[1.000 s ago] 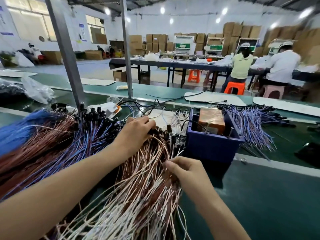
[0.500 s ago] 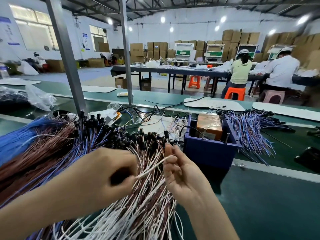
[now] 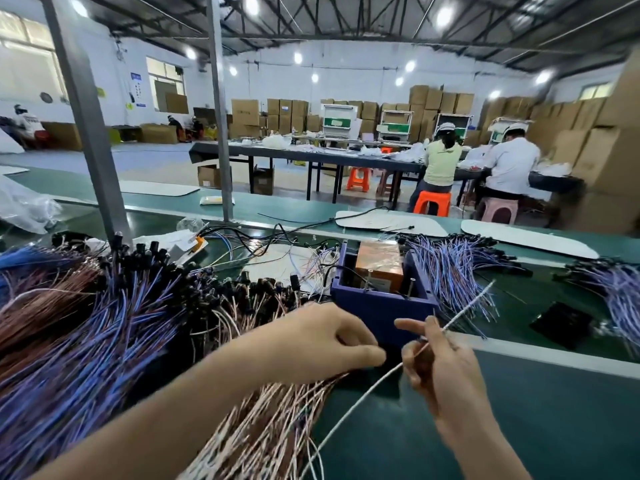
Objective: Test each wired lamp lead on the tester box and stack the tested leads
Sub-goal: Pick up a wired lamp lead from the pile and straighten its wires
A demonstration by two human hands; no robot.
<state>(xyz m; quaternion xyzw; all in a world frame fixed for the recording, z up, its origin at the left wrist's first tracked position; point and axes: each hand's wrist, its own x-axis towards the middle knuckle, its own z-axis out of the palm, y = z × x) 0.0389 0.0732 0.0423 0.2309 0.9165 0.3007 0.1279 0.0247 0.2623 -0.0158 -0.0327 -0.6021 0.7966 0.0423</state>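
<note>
A thin white lamp lead point(image 3: 464, 306) slants up to the right in front of the blue tester box point(image 3: 377, 299), which holds an orange-brown block point(image 3: 379, 263). My right hand point(image 3: 440, 365) pinches this lead near its middle. My left hand point(image 3: 329, 341) is curled just left of it, fingertips at the lead's lower part; I cannot tell what it grips. A large pile of pink-white leads point(image 3: 263, 427) with black lamp heads lies under my left arm. A stack of purple-blue leads point(image 3: 450, 268) lies right of the box.
More purple-blue and brown leads point(image 3: 69, 341) cover the left bench. Two metal posts point(image 3: 86, 133) rise behind them. A second purple bundle point(image 3: 616, 292) and a black pad point(image 3: 561, 323) lie at right. Seated workers and cardboard boxes fill the background.
Both hands moved right, from over the pink-white pile to in front of the tester box. A single white lead has been drawn out and now points up toward the box.
</note>
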